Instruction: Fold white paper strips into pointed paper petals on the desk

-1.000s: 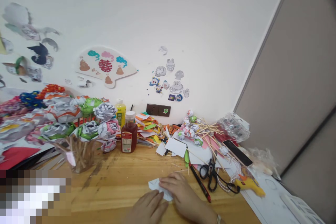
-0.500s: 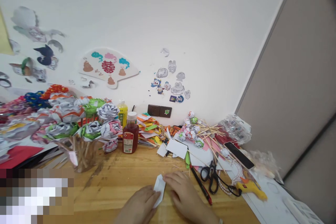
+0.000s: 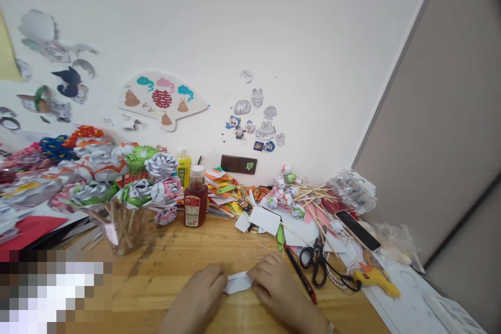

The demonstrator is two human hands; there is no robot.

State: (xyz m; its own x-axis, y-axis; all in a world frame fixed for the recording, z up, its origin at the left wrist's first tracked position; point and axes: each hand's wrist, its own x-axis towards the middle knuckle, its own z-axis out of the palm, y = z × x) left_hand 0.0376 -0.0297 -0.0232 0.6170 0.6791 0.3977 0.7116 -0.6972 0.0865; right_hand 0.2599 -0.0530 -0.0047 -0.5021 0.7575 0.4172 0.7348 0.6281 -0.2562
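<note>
A small folded piece of white paper [image 3: 238, 282] lies roughly level between my hands, just above or on the wooden table. Its left end is pinched by my left hand [image 3: 205, 289], fingers bent and close together. At the right end my right hand [image 3: 274, 284] grips the paper with curled fingers; the thumb is near its lower corner. The fingertips partly hide both ends of the paper.
Black scissors [image 3: 314, 262], a dark pen [image 3: 300, 274] and a yellow glue gun [image 3: 378, 282] lie to the right. Paper flowers [image 3: 135, 193] stand in a clear container at left, beside a red bottle [image 3: 195, 201]. Paper scraps [image 3: 265, 220] lie behind.
The white paper has turned from nearly upright to nearly level. My left hand has shifted slightly left and now pinches its left end; my right hand has closed on the right end.
</note>
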